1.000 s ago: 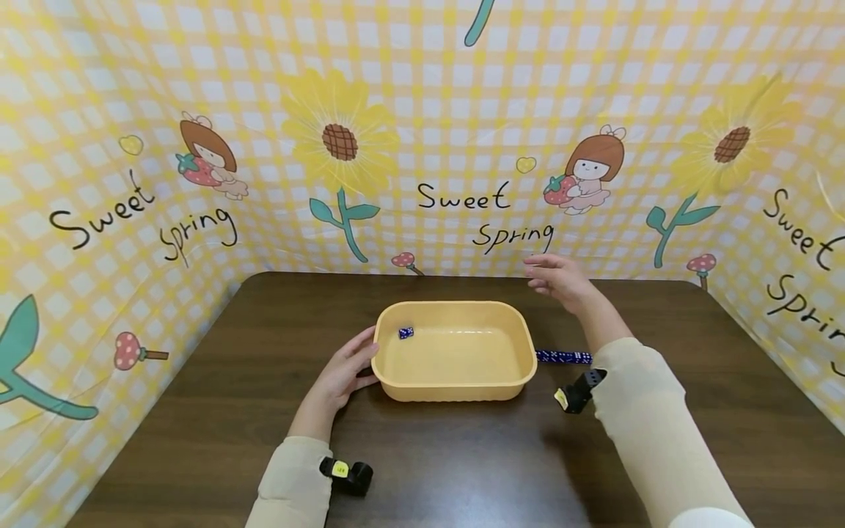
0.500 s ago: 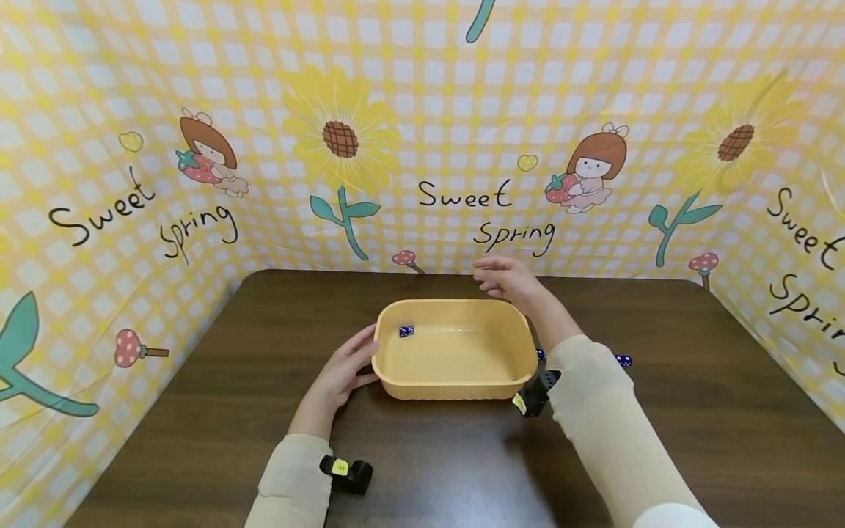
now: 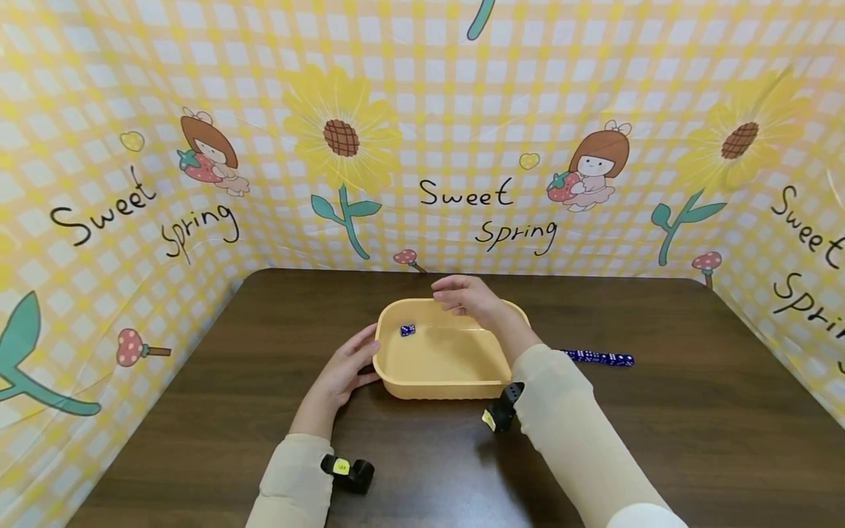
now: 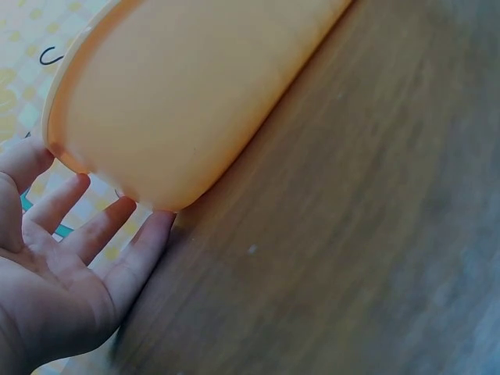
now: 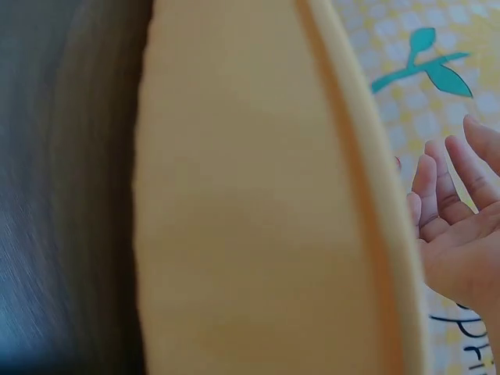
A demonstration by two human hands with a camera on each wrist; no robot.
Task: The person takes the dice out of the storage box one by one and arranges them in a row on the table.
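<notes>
A shallow yellow plastic bin (image 3: 436,391) stands on the brown table. Inside it, near the left end, lie blue dice (image 3: 408,331) with white pips, apparently two side by side. My left hand (image 3: 343,370) touches the bin's left end; in the left wrist view its fairly straight fingertips (image 4: 117,209) rest against the outer wall, with the thumb by the rim. Over the bin's back right part hovers my right hand (image 3: 469,299). Its fingers are loosely bent, and the right wrist view shows nothing in the palm (image 5: 465,242). The right forearm covers part of the bin's right end.
To the right of the bin a row of several blue dice (image 3: 599,358) lies in line on the table (image 3: 693,411); the right sleeve hides its left end. A checked yellow cloth (image 3: 455,132) with printed flowers hangs behind and at both sides.
My right hand has moved left from beyond the bin's back right corner to above the bin. More of the dice row shows now. The left hand, bin and dice stay put.
</notes>
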